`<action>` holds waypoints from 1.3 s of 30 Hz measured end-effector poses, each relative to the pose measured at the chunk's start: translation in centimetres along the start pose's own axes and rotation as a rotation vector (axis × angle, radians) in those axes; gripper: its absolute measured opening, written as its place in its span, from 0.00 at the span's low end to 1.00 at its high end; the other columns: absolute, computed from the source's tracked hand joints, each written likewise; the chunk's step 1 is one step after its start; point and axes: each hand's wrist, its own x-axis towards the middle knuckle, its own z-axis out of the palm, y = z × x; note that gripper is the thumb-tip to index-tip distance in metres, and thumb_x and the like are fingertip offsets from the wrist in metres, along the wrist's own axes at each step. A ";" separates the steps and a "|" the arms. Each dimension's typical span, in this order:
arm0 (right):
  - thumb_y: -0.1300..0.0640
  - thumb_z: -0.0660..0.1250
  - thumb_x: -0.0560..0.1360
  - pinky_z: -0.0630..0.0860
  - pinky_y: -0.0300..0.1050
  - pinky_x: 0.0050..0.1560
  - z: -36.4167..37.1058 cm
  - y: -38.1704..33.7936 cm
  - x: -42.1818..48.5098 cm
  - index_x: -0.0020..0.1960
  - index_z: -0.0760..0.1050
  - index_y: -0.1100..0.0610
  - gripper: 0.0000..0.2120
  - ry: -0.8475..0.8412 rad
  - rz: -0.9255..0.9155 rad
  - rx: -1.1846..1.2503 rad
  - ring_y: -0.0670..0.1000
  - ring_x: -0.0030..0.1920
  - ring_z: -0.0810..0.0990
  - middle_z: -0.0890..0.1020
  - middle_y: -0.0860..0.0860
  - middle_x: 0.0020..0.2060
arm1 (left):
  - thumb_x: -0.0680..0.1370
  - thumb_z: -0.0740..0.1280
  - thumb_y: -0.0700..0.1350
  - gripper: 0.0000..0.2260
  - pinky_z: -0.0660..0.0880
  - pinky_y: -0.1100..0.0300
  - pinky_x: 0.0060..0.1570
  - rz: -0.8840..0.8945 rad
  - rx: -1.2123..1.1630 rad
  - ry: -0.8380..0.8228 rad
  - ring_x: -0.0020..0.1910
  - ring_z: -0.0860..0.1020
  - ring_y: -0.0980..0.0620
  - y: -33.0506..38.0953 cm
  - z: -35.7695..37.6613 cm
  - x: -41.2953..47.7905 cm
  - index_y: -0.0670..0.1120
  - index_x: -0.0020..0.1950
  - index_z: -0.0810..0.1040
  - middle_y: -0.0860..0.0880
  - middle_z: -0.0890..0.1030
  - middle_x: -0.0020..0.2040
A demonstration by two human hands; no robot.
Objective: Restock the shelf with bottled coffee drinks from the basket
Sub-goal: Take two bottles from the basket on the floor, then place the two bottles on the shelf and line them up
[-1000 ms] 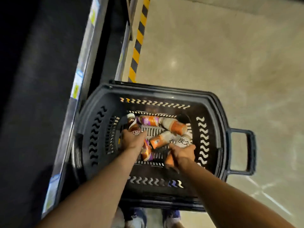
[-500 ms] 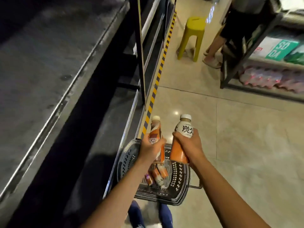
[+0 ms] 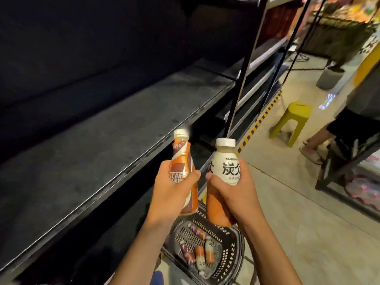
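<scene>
My left hand point(image 3: 171, 194) grips an orange and brown coffee bottle point(image 3: 182, 159) with a white cap, held upright. My right hand point(image 3: 236, 194) grips a white and orange coffee bottle point(image 3: 224, 167) with black characters, also upright and close beside the first. Both bottles are raised in front of the dark, bare shelf board point(image 3: 92, 145) at my left. Far below on the floor stands the black basket point(image 3: 234, 256), with several more bottles point(image 3: 200, 258) lying in it.
A black upright post point(image 3: 244, 64) of the shelving rises just behind the bottles. Yellow and black tape point(image 3: 261, 118) marks the shelf base. A yellow stool point(image 3: 292, 122) and a person's legs point(image 3: 320, 138) stand in the aisle at right, next to another rack point(image 3: 349, 167).
Both hands went from reaching into the basket to lifting a bottle each, and they are now higher, level with the bare shelf. My view has tilted up from the basket.
</scene>
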 end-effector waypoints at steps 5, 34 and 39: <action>0.53 0.79 0.67 0.79 0.41 0.41 5.5 -4.3 -2.8 0.59 0.70 0.44 0.25 -0.247 -0.135 -0.002 0.42 0.43 0.81 0.82 0.46 0.45 | 0.72 0.76 0.47 0.14 0.82 0.50 0.49 0.090 -0.047 0.279 0.46 0.84 0.48 1.8 -6.9 -4.9 0.54 0.52 0.73 0.48 0.82 0.48; 0.57 0.78 0.69 0.80 0.45 0.41 37.5 -16.1 -50.0 0.55 0.76 0.45 0.19 -1.156 -0.272 0.237 0.48 0.44 0.84 0.85 0.46 0.44 | 0.72 0.75 0.44 0.12 0.74 0.68 0.32 0.331 -0.071 1.220 0.33 0.78 0.58 -3.5 -47.0 -48.9 0.49 0.52 0.76 0.50 0.79 0.38; 0.53 0.79 0.67 0.77 0.45 0.40 40.7 -18.5 -51.7 0.53 0.76 0.44 0.19 -1.077 -0.381 0.208 0.45 0.41 0.83 0.84 0.43 0.43 | 0.72 0.75 0.48 0.13 0.76 0.58 0.40 0.320 -0.074 1.272 0.38 0.80 0.53 -3.1 -52.1 -50.4 0.51 0.52 0.74 0.47 0.80 0.43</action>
